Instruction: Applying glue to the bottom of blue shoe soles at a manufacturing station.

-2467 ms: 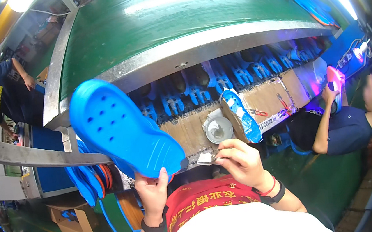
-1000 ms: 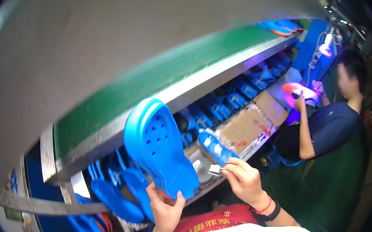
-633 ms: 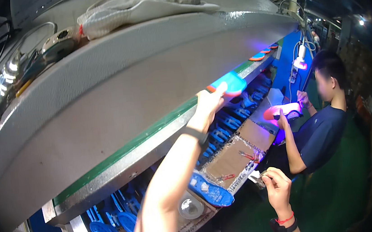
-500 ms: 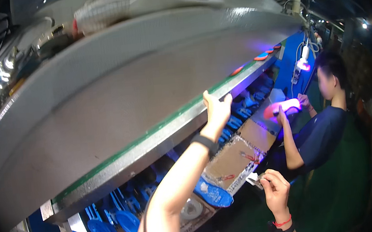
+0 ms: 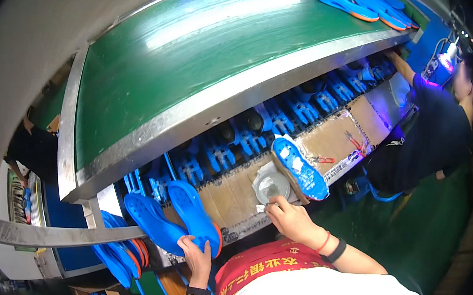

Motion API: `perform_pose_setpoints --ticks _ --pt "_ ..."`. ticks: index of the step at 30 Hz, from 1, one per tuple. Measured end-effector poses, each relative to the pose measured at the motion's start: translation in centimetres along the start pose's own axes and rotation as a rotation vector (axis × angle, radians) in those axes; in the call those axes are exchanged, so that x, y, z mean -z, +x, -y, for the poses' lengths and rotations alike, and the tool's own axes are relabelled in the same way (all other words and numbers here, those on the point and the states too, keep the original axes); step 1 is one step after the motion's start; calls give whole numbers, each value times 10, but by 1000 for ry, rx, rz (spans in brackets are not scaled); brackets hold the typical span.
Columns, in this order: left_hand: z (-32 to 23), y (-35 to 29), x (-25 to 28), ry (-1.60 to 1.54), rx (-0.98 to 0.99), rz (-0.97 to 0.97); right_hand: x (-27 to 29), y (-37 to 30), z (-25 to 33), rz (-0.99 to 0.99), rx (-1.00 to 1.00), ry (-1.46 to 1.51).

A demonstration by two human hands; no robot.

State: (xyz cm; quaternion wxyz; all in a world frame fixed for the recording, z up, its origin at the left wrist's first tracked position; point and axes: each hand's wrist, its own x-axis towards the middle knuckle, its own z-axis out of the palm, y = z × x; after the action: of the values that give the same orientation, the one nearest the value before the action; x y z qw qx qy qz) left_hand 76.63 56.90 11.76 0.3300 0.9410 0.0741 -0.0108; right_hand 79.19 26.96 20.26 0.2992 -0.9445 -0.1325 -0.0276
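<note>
Two blue shoe soles (image 5: 195,212) with orange edges lie side by side at the left end of the bench. My left hand (image 5: 196,258) closes its fingers and thumb at their near ends, seemingly gripping the right-hand one. My right hand (image 5: 293,220) is pinched at the near rim of a round, pale dish (image 5: 269,185). A small whitish bit shows by its fingertips; what they hold is mostly hidden. Right of the dish, a blue sole-shaped piece (image 5: 301,169) with white patches rests tilted on the cardboard.
A green conveyor belt (image 5: 182,72) with a metal edge runs above the bench, bearing blue soles (image 5: 348,0) at far right. Several blue racks (image 5: 301,109) line the space beneath. Red-handled pliers (image 5: 353,140) lie on cardboard (image 5: 328,138). A co-worker (image 5: 431,133) sits right, beside a lamp (image 5: 447,61).
The view has swung left and down. My left hand has come back from the belt's edge to the blue soles. My right hand has moved from beside the bench to the dish.
</note>
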Motion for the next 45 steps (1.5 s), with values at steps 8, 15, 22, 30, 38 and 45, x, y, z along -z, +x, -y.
perform_pose_setpoints --ticks 8,15,22,30,38,45 --pt "38 -7 -9 206 82 -19 -63 18 -23 75 -219 -313" --pt "38 11 -2 211 129 115 -72 18 -44 125 -238 -358" --pt "25 2 33 -579 420 228 -70 15 -49 141 -236 -342" --pt "-33 -20 83 -1312 334 315 -54 14 -36 75 -217 -281" --pt "-103 4 81 -1030 49 86 -14 12 -5 -86 -164 -129" --pt "-140 10 76 -794 -97 -55 42 17 63 -269 167 233"
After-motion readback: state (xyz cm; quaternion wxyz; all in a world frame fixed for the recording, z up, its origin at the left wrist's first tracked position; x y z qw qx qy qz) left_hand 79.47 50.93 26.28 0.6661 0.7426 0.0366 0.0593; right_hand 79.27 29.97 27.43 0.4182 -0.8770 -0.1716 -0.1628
